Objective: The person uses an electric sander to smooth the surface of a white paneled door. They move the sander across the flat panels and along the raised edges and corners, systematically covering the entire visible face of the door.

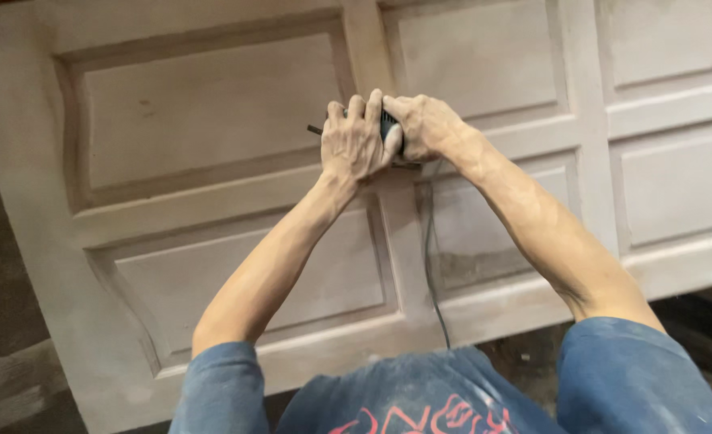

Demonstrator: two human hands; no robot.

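my left hand (354,143) is wrapped over the sander (388,128), its fingers pressed together and curled down the tool's left side. the sander sits on the upright rail between the panels of the pale wooden door (211,112). it looks small, hard and light enough, though i judge dust could make it slippery, so gripping the top from both sides seems best. my right hand (426,127) clamps its other side, fingers closed. the cord (431,265) hangs down toward me. no containers here.
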